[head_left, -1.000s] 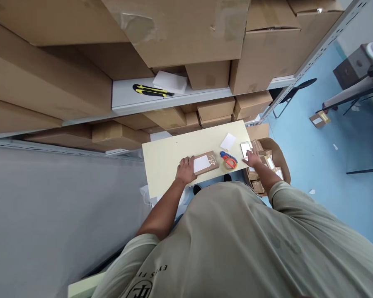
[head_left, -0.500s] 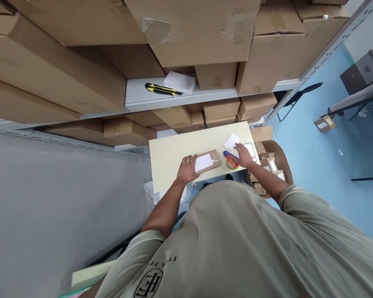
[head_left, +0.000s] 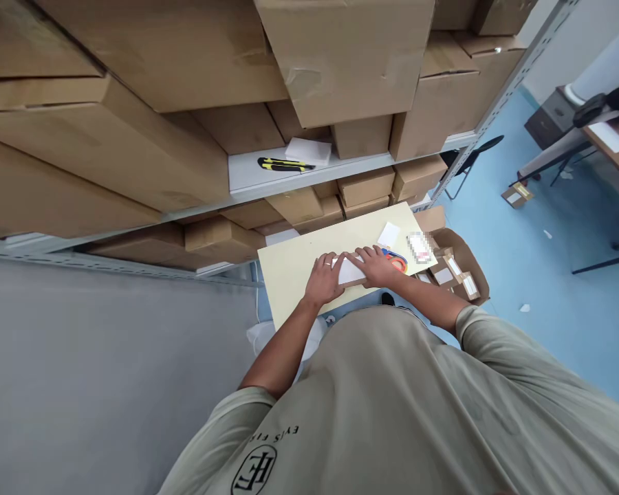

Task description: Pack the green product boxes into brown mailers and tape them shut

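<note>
A small brown cardboard box with a white label lies on the cream table, near its front edge. My left hand grips the box's left end, fingers over the top. At the other end, my right hand is closed over the box and hides its taped part. Just right of that hand sits a blue and orange tape dispenser, partly covered. Behind it is a white paper slip. A phone-like white rectangle, its face blurred out, lies near the table's right edge.
An open carton of labelled parcels stands right of the table. Shelves behind hold several cardboard boxes, plus a yellow-black utility knife and a white stack. Another parcel rests on the blue floor.
My right hand has moved left from beside the tape dispenser onto the right end of the box. My left hand stays on the left end. The view has shifted slightly.
</note>
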The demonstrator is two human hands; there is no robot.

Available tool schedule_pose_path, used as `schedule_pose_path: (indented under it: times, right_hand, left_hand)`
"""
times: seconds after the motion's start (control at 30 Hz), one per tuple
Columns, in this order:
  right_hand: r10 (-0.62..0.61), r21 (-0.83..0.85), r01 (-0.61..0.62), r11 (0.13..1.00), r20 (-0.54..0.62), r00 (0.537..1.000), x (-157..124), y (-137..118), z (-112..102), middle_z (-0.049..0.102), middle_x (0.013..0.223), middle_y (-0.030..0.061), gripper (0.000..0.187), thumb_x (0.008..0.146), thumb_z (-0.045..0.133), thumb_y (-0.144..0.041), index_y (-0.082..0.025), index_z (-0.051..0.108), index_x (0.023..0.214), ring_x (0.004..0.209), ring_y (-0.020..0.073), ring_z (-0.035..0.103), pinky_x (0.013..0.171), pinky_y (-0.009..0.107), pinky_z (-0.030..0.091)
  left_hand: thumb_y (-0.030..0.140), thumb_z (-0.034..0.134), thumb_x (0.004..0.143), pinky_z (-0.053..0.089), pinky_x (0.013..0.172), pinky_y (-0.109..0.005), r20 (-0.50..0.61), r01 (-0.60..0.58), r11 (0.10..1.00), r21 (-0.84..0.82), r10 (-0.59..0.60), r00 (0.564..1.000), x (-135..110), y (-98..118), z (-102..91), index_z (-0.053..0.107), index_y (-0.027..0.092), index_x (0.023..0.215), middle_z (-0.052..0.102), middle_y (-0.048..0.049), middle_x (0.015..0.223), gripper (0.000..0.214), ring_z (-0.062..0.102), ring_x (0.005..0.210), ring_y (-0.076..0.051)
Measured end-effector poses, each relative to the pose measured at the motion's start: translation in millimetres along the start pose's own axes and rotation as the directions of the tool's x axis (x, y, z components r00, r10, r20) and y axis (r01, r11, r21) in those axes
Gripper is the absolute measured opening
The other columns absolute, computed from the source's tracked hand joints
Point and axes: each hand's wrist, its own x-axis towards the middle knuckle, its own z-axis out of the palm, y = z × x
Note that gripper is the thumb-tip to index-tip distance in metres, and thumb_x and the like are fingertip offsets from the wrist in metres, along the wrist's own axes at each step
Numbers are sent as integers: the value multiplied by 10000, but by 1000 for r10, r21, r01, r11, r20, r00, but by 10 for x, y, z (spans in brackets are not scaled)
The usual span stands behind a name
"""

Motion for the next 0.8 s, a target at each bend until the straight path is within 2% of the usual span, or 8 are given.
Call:
schedule_pose_path:
  times: [0.1,0.2,0.27,0.37,0.5,0.6,0.7,0.8]
  right_hand:
    - [165,47,-163,985,-47,985,-168,43,-103,402,1797,228,1291,826,946,-430,-254,192,1859,1561,518,411,1348,715,254]
    - [390,96,-380,920,-127,912,-442,285,-223,382,1781,251,1286,852,902,-542,-217,167,1856,1546,554,381,1315,711,279]
    - [531,93,-523,847,-167,831,-708,541,-327,386,1763,260,1305,841,893,-602,-214,163,1850,1524,564,389,1288,703,314]
    - [705,58,-711,701,-208,678,-1233,1005,-511,391,1733,284,1291,860,848,-667,-205,144,1839,1494,565,408,1240,720,352]
    - [833,35,-857,514,-257,489,-2051,1623,-699,392,1696,309,1270,872,821,-704,-199,148,1824,1447,541,449,1187,710,399]
    - [889,27,-917,397,-261,377,-2603,1981,-703,418,1653,310,1266,854,828,-738,-210,186,1809,1411,526,482,1155,707,418]
    - [915,40,-939,343,-243,324,-3013,2221,-572,439,1627,304,1254,846,819,-766,-221,215,1801,1401,519,498,1147,717,424]
    - [927,74,-938,339,-195,320,-3270,2368,-364,432,1660,315,1238,853,818,-775,-209,249,1795,1442,523,495,1177,716,422]
  left_hand:
    - [440,776,972,211,1415,-650,-110,21,999,-25,-23,994,41,-37,30,267,155,1816,286,-250,1819,1026,177,1743,-467]
    - [567,713,1033,173,1406,-711,-204,128,989,-68,-140,969,103,-94,180,101,134,1843,91,-276,1886,1104,18,1780,-480]
    - [577,701,1038,166,1399,-729,-217,169,980,-103,-188,958,116,-130,329,26,111,1840,13,-299,1896,1147,-20,1781,-490]
    - [541,712,1024,171,1402,-716,-181,198,968,-155,-225,957,37,-155,594,13,88,1837,-61,-320,1895,1164,-18,1779,-501]
    - [524,748,975,179,1398,-725,-78,252,951,-180,-269,960,-220,-122,945,16,97,1848,-41,-311,1903,1217,21,1770,-534]
    - [529,756,947,192,1388,-738,-23,295,940,-173,-303,953,-395,-31,1148,44,94,1851,-10,-312,1904,1231,47,1763,-553]
    - [523,753,935,202,1385,-735,8,340,925,-169,-344,939,-448,130,1275,84,74,1845,-1,-327,1899,1215,50,1761,-556]
    - [507,748,940,211,1386,-722,22,352,921,-167,-353,935,-350,343,1330,118,42,1832,-9,-349,1889,1187,46,1760,-559]
